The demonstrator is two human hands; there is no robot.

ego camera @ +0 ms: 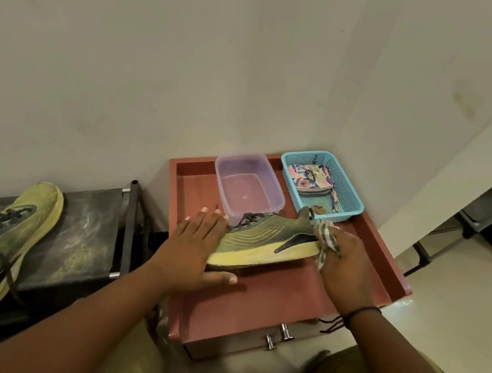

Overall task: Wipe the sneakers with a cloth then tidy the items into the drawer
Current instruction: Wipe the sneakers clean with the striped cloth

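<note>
A green and yellow sneaker [264,242] lies on its side across the top of a low red cabinet [268,292]. My left hand [194,249] grips its toe end, fingers over the upper and thumb under the sole. My right hand [346,263] presses a checked cloth [325,240] against the heel. The second sneaker [5,246] rests on a dark bench [80,239] to the left. The cabinet's drawer [243,340], with two metal handles, sits below the top.
A clear plastic tub [250,183] holding water and a blue mesh basket [321,180] with patterned items stand at the back of the cabinet top. White walls rise behind. A doorway opens at the right over a glossy floor. My knees show at the bottom.
</note>
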